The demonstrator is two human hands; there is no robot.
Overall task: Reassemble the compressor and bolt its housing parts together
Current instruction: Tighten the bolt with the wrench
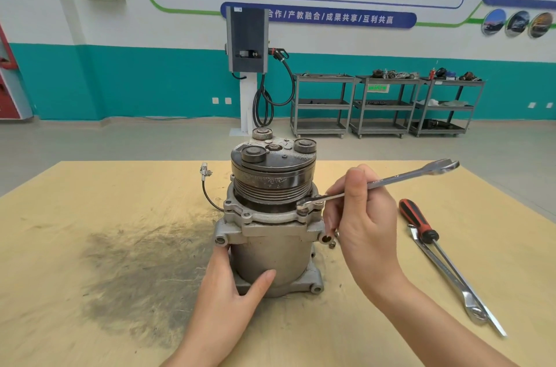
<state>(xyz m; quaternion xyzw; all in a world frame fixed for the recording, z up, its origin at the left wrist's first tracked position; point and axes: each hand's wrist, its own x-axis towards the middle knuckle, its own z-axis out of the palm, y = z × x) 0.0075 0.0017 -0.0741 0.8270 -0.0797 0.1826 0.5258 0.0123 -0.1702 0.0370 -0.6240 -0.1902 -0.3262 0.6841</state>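
Note:
A grey metal compressor [272,249] stands upright in the middle of the wooden table [90,201], its grooved pulley and clutch plate [272,174] on top. My left hand [231,291] grips the lower body of the housing, thumb across the front. My right hand [364,216] holds a combination wrench [391,180] by its shaft. The wrench's ring end sits on a bolt [304,208] at the right of the housing flange. Its open end points up to the right.
A red-and-black screwdriver [418,220] and a second wrench [454,279] lie on the table to the right. A small nut [332,244] lies by the compressor's right lug. A dark dirt smear [135,261] covers the table at left. A wired connector [205,171] hangs off the compressor's left.

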